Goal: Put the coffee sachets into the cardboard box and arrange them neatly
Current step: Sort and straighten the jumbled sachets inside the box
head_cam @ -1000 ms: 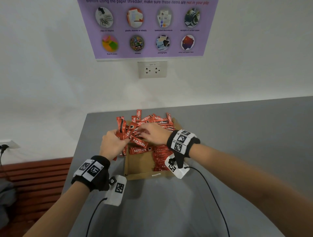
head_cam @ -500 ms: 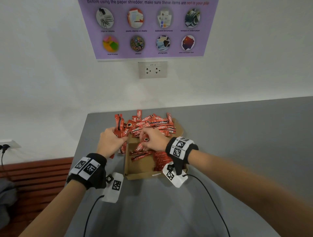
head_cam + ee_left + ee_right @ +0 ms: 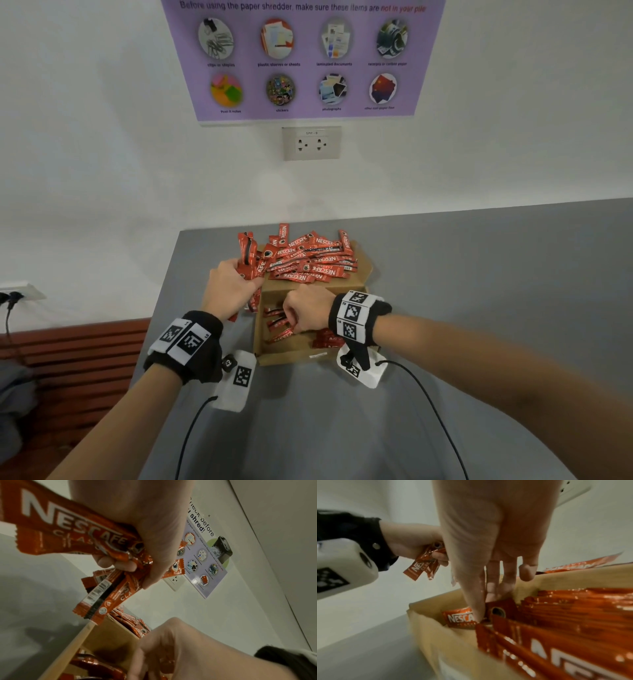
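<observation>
An open cardboard box (image 3: 291,356) stands on the grey table (image 3: 462,308). A loose pile of red coffee sachets (image 3: 308,262) lies over its far flap. My left hand (image 3: 229,291) hovers at the box's left far corner and grips a bundle of sachets (image 3: 72,534) in its fist. My right hand (image 3: 303,313) reaches down inside the box. In the right wrist view its thumb and fingers (image 3: 493,592) pinch the end of one sachet (image 3: 500,612). A few sachets (image 3: 279,323) lie askew on the box floor, and a stack (image 3: 573,615) fills the right side.
The table's left edge runs close to the box, with a wooden slatted bench (image 3: 75,359) below it. The white wall behind carries a socket (image 3: 311,143) and a purple poster (image 3: 301,58). Black cables (image 3: 428,404) trail from both wrists over the near table.
My right hand has come back from the pile on the far flap and gone down into the box with sachets. The left hand keeps its bundle and has barely moved.
</observation>
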Demonstrator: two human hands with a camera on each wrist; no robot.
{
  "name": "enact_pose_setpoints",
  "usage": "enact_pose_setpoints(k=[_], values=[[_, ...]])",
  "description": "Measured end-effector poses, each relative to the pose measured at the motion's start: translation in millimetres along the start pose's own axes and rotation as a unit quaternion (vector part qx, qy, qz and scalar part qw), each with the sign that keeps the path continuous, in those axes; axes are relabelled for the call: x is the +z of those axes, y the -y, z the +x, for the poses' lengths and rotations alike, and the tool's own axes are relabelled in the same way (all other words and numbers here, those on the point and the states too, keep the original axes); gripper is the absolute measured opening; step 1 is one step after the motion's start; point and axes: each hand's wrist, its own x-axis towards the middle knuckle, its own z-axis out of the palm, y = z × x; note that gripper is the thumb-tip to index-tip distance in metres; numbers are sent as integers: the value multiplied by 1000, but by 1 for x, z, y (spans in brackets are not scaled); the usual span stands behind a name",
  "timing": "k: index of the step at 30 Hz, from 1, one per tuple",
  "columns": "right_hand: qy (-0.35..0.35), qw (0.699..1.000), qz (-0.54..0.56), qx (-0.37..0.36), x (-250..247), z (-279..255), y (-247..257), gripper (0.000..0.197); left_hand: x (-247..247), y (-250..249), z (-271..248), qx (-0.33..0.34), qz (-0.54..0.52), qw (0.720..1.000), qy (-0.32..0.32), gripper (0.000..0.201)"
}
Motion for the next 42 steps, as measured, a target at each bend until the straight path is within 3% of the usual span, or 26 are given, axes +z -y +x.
enact_pose_setpoints(k=[6,12,15,19,31,42], values=[[-6,997,-77,11,-3,9,8,11,6,6,2,-32,98,995,-14,11],[4,991,-137,1,0,14,13,29,15,7,6,-43,189,979,64,9],[-11,992,-126,4,-2,16,12,24,14,13,9,-41,210,974,71,10],[-40,992,-111,35,-6,20,10,15,13,18,12,-41,205,974,85,10],[14,990,-136,44,-16,16,4,24,15,23,16,-41,198,975,95,12],[-4,987,-153,38,-18,19,9,30,15,24,16,-43,189,977,92,15]])
